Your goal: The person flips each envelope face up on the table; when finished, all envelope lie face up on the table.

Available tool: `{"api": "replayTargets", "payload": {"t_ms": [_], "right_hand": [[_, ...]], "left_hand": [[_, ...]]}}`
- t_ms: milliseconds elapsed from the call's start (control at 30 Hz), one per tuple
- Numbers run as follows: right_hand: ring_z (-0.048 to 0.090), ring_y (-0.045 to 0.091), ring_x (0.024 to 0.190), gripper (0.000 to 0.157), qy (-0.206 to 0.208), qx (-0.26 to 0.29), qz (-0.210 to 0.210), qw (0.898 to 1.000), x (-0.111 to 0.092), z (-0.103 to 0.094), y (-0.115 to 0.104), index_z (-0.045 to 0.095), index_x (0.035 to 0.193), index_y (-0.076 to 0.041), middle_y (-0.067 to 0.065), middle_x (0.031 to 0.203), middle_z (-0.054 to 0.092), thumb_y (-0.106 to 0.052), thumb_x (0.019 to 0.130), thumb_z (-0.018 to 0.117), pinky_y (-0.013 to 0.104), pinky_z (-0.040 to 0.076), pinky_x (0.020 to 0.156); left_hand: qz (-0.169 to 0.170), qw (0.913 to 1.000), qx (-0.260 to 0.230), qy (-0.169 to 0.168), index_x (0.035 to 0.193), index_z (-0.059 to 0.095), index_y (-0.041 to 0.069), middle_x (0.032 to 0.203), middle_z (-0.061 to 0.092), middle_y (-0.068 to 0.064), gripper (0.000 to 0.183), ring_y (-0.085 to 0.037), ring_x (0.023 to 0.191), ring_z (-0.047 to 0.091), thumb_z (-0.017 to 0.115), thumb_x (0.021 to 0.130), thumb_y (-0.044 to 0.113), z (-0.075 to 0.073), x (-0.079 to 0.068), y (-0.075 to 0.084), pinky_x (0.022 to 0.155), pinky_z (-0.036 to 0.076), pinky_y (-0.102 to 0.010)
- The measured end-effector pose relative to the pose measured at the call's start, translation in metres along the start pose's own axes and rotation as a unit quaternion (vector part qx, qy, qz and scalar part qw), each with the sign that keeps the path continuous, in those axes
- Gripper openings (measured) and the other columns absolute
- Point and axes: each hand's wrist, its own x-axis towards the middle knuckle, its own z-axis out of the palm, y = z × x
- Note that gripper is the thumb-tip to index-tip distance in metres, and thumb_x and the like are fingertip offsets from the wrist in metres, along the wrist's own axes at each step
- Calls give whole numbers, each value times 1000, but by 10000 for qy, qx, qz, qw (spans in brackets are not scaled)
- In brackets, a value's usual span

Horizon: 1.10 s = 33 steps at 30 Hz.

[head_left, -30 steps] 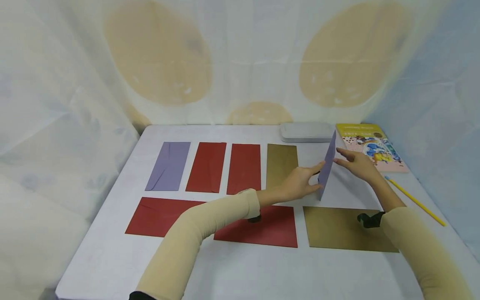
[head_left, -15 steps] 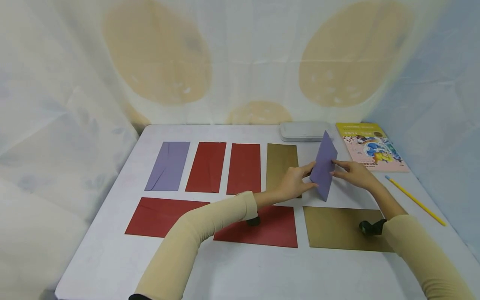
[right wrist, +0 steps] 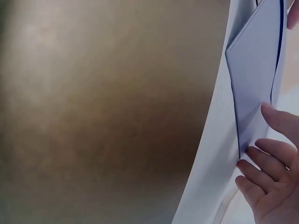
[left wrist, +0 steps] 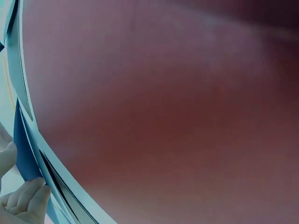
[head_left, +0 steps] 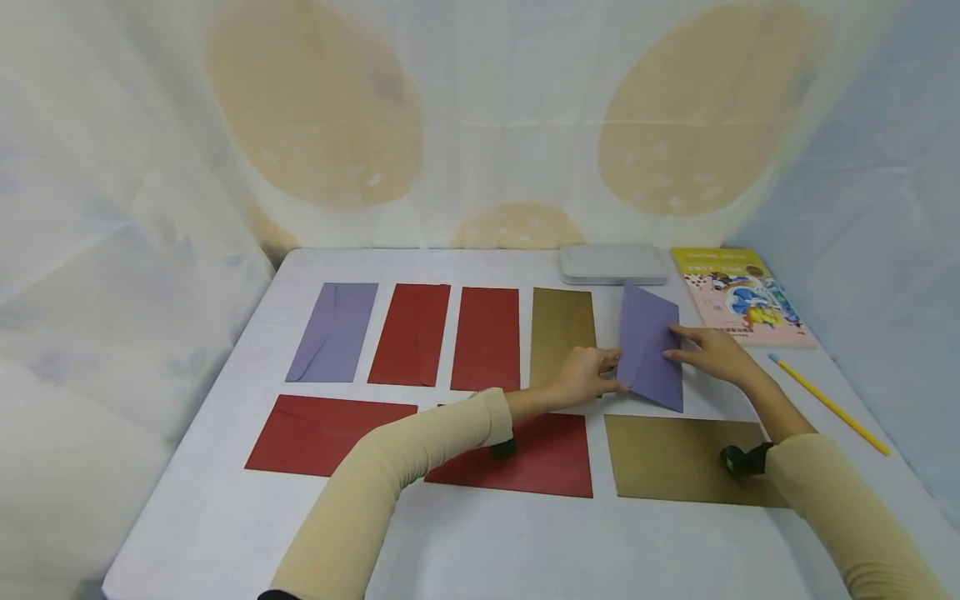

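A purple envelope (head_left: 651,350) stands tilted above the right part of the table, its broad face toward the head camera. My left hand (head_left: 588,373) pinches its left edge low down, beside the upright gold envelope (head_left: 558,329). On the other edge, my right hand (head_left: 712,354) grips it between thumb and fingers. In the right wrist view the thumb and fingertips of the right hand (right wrist: 275,172) meet the purple envelope (right wrist: 254,70). Under the forearms lie a red envelope (head_left: 551,458) and another gold envelope (head_left: 675,458).
To the left lie another purple envelope (head_left: 333,333), two upright red envelopes, and a sideways red envelope (head_left: 322,429). A pale flat case (head_left: 613,265) sits at the back, a picture book (head_left: 750,296) right of it. A yellow pencil (head_left: 832,407) lies near the right edge.
The purple envelope has turned from nearly edge-on to showing its broad face, and has tilted lower. My left hand has shifted left and slightly down; the right hand moved down a little.
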Motion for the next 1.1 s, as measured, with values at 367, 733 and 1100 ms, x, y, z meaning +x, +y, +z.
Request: {"api": "replayTargets", "payload": {"t_ms": [367, 733, 1100], "right_hand": [[31, 57, 127, 70, 38, -77, -114, 9999, 2, 1, 2, 39, 140, 10, 37, 139, 35, -32, 92, 67, 64, 34, 96], [31, 57, 126, 72, 68, -287, -68, 9995, 1, 0, 1, 39, 140, 10, 38, 138, 36, -34, 91, 67, 65, 33, 96], [36, 57, 124, 67, 69, -304, -152, 9994, -14, 3, -15, 45, 139, 7, 37, 136, 40, -37, 92, 66, 65, 36, 93]], "left_hand": [[699, 9879, 1366, -207, 107, 68, 5, 97, 70, 1, 35, -1, 81, 57, 76, 84, 30, 1, -1, 2, 68, 41, -11], [846, 9667, 2342, -585, 111, 68, 10, 92, 69, 4, 33, -4, 78, 60, 73, 87, 32, 0, 4, 5, 67, 45, -15], [804, 9595, 2363, -1303, 141, 50, 11, 131, 60, -4, 60, -8, 107, 61, 71, 89, 33, -10, 7, 11, 80, 46, -15]]}}
